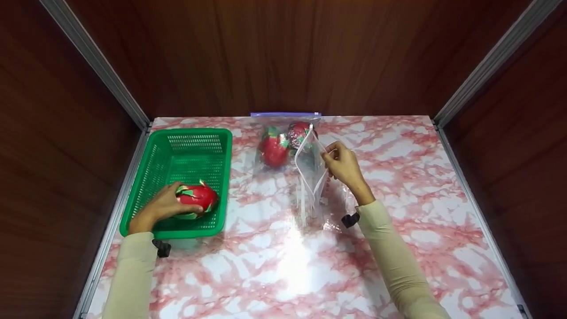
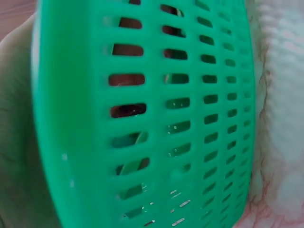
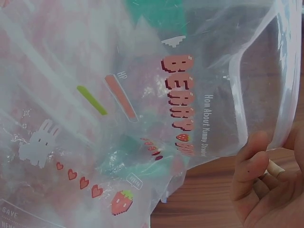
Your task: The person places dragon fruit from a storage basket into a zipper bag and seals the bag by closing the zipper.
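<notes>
My left hand (image 1: 166, 204) grips a red dragon fruit (image 1: 201, 197) with green scale tips, low in the near end of the green basket (image 1: 228, 177). From the left wrist view, the slotted basket wall (image 2: 190, 114) hides most of the fruit and the fingers. My right hand (image 1: 343, 164) pinches the rim of a clear zip bag (image 1: 312, 186), whose mouth gapes in a diamond shape. Printed "BERRY" lettering (image 3: 178, 95), hearts and a strawberry show on this bag in the right wrist view, where thumb and fingertips meet at its edge.
Behind the held bag lies another clear bag with a purple zip (image 1: 285, 114), containing two dragon fruits (image 1: 273, 149). The marbled pink and white table (image 1: 257, 248) is bounded by dark wooden panels (image 1: 283, 57) at the back and both sides.
</notes>
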{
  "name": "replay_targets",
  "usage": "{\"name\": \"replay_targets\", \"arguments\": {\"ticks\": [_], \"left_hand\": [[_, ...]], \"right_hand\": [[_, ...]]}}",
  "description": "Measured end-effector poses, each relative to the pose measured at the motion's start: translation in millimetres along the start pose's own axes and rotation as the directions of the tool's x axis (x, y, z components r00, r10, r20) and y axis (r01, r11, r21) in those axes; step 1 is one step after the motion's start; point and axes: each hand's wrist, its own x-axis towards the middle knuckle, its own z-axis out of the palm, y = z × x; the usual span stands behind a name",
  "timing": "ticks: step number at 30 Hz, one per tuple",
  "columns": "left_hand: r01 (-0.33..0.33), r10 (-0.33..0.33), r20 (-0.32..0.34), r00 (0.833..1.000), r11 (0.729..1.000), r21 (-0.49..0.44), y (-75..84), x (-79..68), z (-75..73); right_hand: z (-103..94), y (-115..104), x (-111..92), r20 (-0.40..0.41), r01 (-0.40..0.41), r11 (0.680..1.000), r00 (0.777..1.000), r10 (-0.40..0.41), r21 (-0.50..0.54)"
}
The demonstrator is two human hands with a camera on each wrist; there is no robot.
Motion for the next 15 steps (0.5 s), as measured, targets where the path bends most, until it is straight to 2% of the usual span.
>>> {"name": "replay_targets", "arguments": {"ticks": [6, 15], "left_hand": [[0.010, -0.009, 0.031, 0.999, 1.000, -0.026, 3.8, 0.1, -1.4], [0.034, -0.034, 0.010, 0.999, 0.999, 0.020, 7.6, 3.9, -0.7]], "right_hand": [[-1.4, 0.5, -0.8, 0.001, 0.000, 1.000, 1.000, 0.000, -0.007], [-2.9, 0.6, -1.6, 0.009, 0.007, 1.000, 1.000, -0.007, -0.029]]}}
